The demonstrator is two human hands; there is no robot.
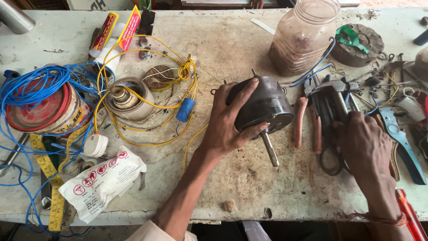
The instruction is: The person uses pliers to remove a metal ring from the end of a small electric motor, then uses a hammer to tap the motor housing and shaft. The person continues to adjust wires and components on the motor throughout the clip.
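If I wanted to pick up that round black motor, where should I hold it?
Probably round its fat drum body, coming from its left side as the left hand does. The thin shaft sticks out toward you and looks too slim and smooth to hold well.

Two bare forearms are seen, entering from the near edge. The left hand is bare, with no ring or watch, and a light, cream-coloured sleeve edge is seen at the elbow, at the near edge. The right hand is likewise bare; a thin reddish thread band is worn around its wrist. Short, unpainted nails are shown on the fingers.
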